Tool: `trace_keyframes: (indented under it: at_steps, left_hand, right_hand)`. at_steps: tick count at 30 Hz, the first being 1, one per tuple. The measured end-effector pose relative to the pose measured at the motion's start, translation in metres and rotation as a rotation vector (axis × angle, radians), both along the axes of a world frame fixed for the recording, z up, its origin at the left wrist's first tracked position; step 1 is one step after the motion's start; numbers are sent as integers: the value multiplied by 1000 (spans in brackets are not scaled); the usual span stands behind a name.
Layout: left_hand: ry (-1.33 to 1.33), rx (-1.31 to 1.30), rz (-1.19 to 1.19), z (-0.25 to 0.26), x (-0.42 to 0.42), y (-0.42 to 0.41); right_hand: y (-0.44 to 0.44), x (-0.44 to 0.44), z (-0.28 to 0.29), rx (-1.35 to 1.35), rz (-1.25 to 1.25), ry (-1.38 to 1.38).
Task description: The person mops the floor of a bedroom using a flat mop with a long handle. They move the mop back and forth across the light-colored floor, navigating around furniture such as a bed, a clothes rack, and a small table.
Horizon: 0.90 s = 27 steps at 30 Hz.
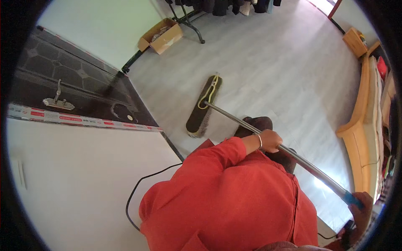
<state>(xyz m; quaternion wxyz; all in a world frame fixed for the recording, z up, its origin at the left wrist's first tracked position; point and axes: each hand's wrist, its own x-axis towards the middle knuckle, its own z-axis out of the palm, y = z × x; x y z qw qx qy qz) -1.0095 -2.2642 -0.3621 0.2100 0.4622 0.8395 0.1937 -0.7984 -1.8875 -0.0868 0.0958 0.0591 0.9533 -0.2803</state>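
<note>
A wide flat dust mop (207, 106) with a brown top, a fringed edge and a yellow cord rests on the grey floor. From its head a metal handle (307, 164) runs diagonally across the front of my body. My left hand (270, 141), with a pale bracelet at the wrist, is closed around the middle of this handle. At the far lower right, my right hand (361, 204) grips the blue end sleeve (351, 200); the picture's dark rim lies close to it.
On the left is a dark panelled door (88, 84) with a metal lever handle (57, 98). An open cardboard box (166, 37) sits by the wall, beside a clothes rack's black leg (191, 26). A wooden bed frame (355, 125) lines the right; a small wooden box (355, 42) stands beyond it.
</note>
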Motion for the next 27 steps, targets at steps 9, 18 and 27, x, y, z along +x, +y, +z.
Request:
trace_keyframes:
  at_steps: [9, 18, 27]
  left_hand:
    - [-3, -125, 54, -20, -36, -91]
    - [259, -383, 383, -66, -67, -203]
    - [157, -70, 248, -6, -45, -138]
  right_hand:
    - [-100, -46, -56, -177, -57, 24]
    - [-197, -87, -126, -246, 231, 65]
    - [-147, -59, -29, -157, 80, -29]
